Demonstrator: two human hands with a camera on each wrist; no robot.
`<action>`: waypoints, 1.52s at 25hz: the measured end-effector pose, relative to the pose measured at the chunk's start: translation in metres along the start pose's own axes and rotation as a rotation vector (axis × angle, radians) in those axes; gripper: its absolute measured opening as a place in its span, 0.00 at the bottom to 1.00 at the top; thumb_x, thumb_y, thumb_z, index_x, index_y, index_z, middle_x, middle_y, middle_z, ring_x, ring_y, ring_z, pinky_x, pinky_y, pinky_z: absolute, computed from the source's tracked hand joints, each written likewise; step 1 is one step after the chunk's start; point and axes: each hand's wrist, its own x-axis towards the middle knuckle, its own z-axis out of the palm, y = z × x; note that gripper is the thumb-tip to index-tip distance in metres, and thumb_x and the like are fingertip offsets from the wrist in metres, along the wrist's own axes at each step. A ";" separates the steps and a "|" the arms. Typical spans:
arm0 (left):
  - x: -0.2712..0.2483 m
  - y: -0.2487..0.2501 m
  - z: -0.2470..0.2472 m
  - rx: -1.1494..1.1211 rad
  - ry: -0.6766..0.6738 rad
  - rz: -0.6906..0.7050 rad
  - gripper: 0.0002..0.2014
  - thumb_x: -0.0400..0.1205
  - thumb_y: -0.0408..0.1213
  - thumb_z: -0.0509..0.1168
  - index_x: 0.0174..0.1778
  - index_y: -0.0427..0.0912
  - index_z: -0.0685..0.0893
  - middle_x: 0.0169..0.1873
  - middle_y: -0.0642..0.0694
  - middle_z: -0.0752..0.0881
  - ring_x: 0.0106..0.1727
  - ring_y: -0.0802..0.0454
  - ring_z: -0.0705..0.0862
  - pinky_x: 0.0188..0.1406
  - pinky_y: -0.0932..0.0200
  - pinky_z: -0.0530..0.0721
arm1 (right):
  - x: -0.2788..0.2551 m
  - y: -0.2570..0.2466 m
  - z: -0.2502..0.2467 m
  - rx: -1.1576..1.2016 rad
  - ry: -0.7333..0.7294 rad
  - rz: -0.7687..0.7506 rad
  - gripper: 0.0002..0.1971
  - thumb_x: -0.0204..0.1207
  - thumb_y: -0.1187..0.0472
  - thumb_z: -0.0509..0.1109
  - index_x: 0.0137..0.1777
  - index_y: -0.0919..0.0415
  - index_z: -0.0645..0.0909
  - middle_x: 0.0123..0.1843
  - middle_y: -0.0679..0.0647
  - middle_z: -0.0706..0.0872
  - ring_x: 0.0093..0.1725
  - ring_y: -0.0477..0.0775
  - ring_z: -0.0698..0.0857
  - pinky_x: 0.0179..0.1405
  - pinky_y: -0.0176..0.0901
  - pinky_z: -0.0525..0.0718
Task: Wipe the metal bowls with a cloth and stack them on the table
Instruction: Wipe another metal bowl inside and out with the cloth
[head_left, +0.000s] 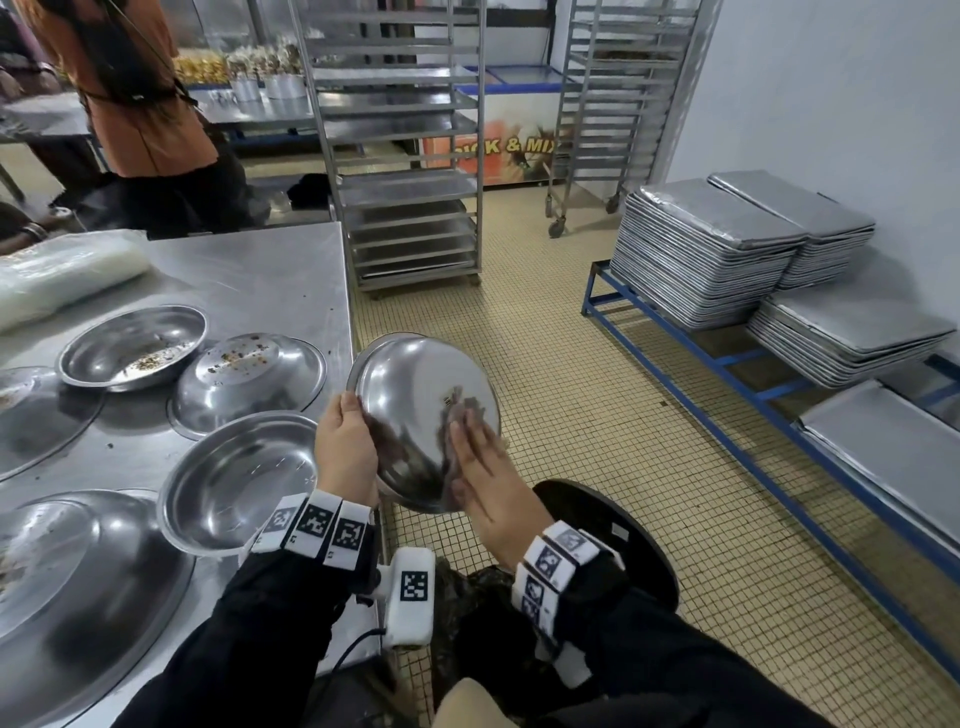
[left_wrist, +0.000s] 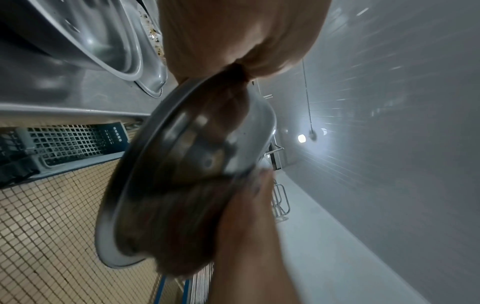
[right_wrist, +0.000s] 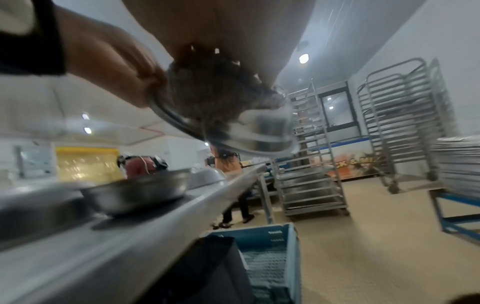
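Bowl (head_left: 415, 410) is up in the air just past the table (head_left: 270, 275) edge, tilted with its shiny underside facing me. From the head view my left hand (head_left: 345, 447) grips the left rim, fingers curled around it, while my right hand (head_left: 485, 483) lies flat with straight fingers on the outside of the bowl. I can't really make out a cloth under that hand from here. On the table there's a clean-looking bowl (head_left: 234, 483) right by my left wrist, two crumb-covered ones (head_left: 249, 382) (head_left: 132, 345) behind it, and a roll of plastic (head_left: 62, 275) farther back. Stacks of baking trays (head_left: 711, 249) sit on a blue rack to the right.

Left wrist view: pretty blurry, but my left hand (left_wrist: 233, 35) is clamped on the bowl (left_wrist: 187, 164) rim and the other forearm crosses below it.

Right wrist view: something dark and fuzzy (right_wrist: 218, 90) is pressed between my palm and the bowl (right_wrist: 259, 131), probably the cloth. My left hand's fingers (right_wrist: 116, 67) wrap the rim. A blue crate (right_wrist: 267, 253) sits on the floor under the table.
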 end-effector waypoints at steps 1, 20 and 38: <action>-0.002 -0.001 0.001 0.026 -0.008 0.019 0.16 0.90 0.42 0.52 0.38 0.46 0.76 0.36 0.44 0.78 0.41 0.47 0.78 0.50 0.46 0.79 | 0.004 -0.012 0.002 0.017 0.035 -0.019 0.30 0.87 0.49 0.45 0.82 0.45 0.32 0.83 0.40 0.29 0.81 0.43 0.30 0.83 0.60 0.45; 0.018 0.033 0.004 0.079 -0.123 -0.073 0.17 0.90 0.49 0.49 0.40 0.48 0.77 0.46 0.39 0.84 0.53 0.41 0.83 0.61 0.43 0.81 | 0.025 -0.044 0.001 -0.041 0.298 0.137 0.31 0.83 0.41 0.39 0.83 0.49 0.38 0.85 0.45 0.36 0.82 0.43 0.34 0.80 0.46 0.34; 0.004 0.016 0.009 0.239 -0.381 0.212 0.14 0.88 0.47 0.58 0.41 0.50 0.84 0.38 0.41 0.88 0.41 0.46 0.85 0.45 0.50 0.84 | 0.053 -0.033 -0.037 -0.036 0.567 0.159 0.19 0.84 0.48 0.57 0.67 0.57 0.78 0.67 0.50 0.79 0.67 0.46 0.77 0.68 0.42 0.77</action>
